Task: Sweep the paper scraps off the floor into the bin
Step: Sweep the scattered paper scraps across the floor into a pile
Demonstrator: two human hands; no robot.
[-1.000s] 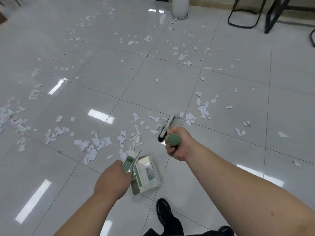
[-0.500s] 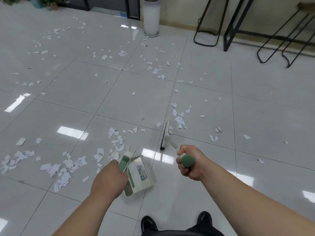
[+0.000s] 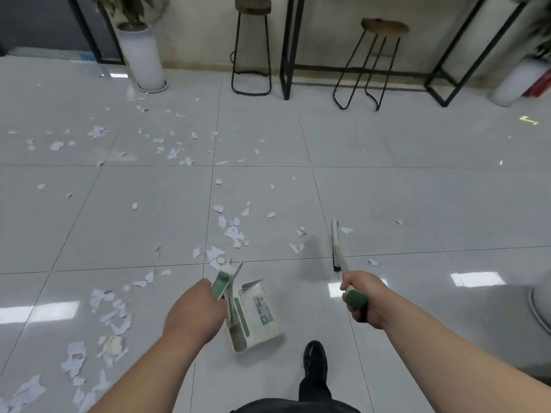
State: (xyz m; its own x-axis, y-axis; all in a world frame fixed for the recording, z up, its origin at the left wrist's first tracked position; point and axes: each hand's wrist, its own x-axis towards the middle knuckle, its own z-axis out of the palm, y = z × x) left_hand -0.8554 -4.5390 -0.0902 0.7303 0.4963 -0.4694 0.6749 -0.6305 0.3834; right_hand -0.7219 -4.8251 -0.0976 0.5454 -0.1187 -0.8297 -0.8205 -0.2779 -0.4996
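Observation:
My left hand (image 3: 193,308) grips the green-tipped handle of a white and green dustpan (image 3: 256,317), which hangs just above the floor in front of my feet. My right hand (image 3: 362,296) grips the green end of a broom handle. The broom head (image 3: 335,242) touches the tiles ahead of that hand. White paper scraps (image 3: 232,234) lie scattered between the dustpan and the broom head, with thicker clusters of scraps (image 3: 101,323) at lower left and more scraps (image 3: 173,150) further back on the left. No bin can be identified for sure.
A white tall planter (image 3: 143,58) stands at the back left. Two black-legged stools (image 3: 252,46) (image 3: 375,61) and a black table frame (image 3: 290,49) line the far wall. A pale round object (image 3: 541,311) is cut off at the right edge. My black shoe (image 3: 314,359) is below the dustpan.
My view has lifted and turned right, bringing the wall and stools into sight. The broom head has swung from near the dustpan out to the right. Both hands keep their grips.

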